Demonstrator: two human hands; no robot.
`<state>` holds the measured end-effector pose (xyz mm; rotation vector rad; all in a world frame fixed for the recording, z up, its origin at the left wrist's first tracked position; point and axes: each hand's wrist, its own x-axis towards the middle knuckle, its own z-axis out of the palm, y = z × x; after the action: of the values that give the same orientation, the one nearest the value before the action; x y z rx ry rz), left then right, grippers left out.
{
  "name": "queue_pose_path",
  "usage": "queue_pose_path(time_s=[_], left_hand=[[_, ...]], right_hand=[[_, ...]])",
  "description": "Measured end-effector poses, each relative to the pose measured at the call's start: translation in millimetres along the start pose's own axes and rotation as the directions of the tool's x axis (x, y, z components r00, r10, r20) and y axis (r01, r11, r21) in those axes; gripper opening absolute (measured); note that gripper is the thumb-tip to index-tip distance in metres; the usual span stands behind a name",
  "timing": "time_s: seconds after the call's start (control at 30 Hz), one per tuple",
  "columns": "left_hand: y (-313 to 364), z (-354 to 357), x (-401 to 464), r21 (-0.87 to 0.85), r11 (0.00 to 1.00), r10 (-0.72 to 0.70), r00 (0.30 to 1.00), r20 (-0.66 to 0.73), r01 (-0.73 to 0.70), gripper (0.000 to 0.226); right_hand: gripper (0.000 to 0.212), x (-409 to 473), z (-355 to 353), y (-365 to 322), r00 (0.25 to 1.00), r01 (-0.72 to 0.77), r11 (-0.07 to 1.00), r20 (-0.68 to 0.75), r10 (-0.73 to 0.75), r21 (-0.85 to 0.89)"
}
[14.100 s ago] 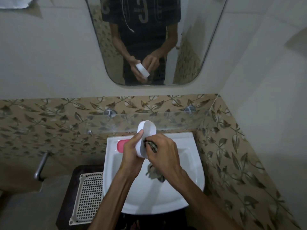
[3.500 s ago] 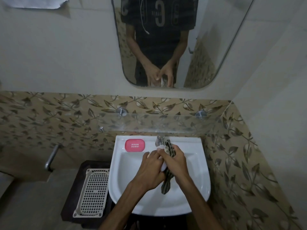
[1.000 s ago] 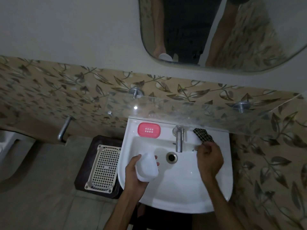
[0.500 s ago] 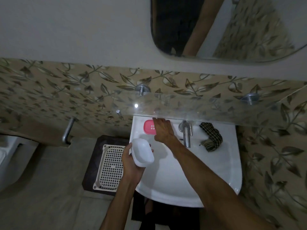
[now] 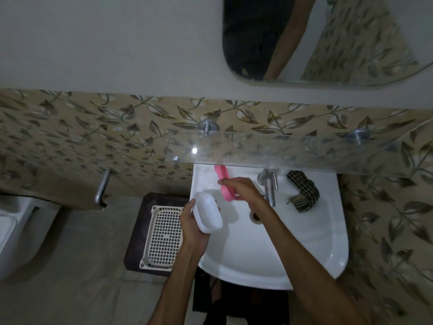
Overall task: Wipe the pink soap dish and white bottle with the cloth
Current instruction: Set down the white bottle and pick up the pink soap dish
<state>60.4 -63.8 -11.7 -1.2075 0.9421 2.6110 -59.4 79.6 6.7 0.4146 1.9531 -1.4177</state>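
Observation:
My left hand [image 5: 193, 227] grips a white oval bottle [image 5: 208, 213] over the left rim of the white sink [image 5: 257, 254]. My right hand [image 5: 243, 190] holds the pink soap dish [image 5: 223, 181], lifted off the sink ledge and tilted on edge above the basin's back left. The dark checked cloth [image 5: 303, 190] lies crumpled on the sink's back right ledge, to the right of the tap, with neither hand touching it.
A steel tap [image 5: 269, 186] stands at the back of the basin, with the drain [image 5: 255, 215] below it. A glass shelf [image 5: 293, 148] juts out above the sink. A cream perforated tray [image 5: 161, 238] rests on a dark stool to the left. Mirror [image 5: 316, 36] above.
My right hand left the cloth on the sink's right ledge, reached across to the pink soap dish, and has now lifted it on edge. The left hand kept the white bottle.

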Motion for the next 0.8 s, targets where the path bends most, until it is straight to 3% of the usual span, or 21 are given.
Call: queue_pose_path(time_s=[0.07, 0.13, 0.23, 0.5, 0.63, 0.8], left_hand=[[0, 9, -3, 0.037, 0.999, -0.003, 1.000, 0.011, 0.002, 0.039], [-1, 17, -7, 0.064, 0.998, -0.012, 0.998, 0.054, 0.008, 0.044], [-4, 27, -16, 0.145, 0.989, 0.020, 0.993, 0.119, -0.037, 0.047], [-15, 56, -42, 0.251, 0.955, 0.115, 0.977, 0.179, -0.158, 0.035], [-19, 75, -56, 0.239, 0.957, 0.115, 0.971, 0.209, -0.165, 0.042], [-24, 100, -70, 0.277, 0.947, 0.125, 0.980, 0.153, -0.164, 0.036]], right_hand=[[0.058, -28, -1, 10, 0.997, 0.033, 0.994, 0.067, -0.040, 0.103], [0.070, -54, 1, 18, 0.992, 0.087, 0.992, 0.079, -0.094, 0.090], [0.069, -78, 3, 28, 0.988, 0.137, 0.986, 0.062, -0.143, 0.092], [0.078, -115, -11, 33, 0.988, 0.137, 0.988, -0.075, -0.132, 0.069], [0.088, -131, -24, 29, 0.986, 0.155, 0.984, -0.084, -0.148, 0.088], [0.080, -147, -41, 23, 0.988, 0.143, 0.985, -0.081, -0.135, 0.101]])
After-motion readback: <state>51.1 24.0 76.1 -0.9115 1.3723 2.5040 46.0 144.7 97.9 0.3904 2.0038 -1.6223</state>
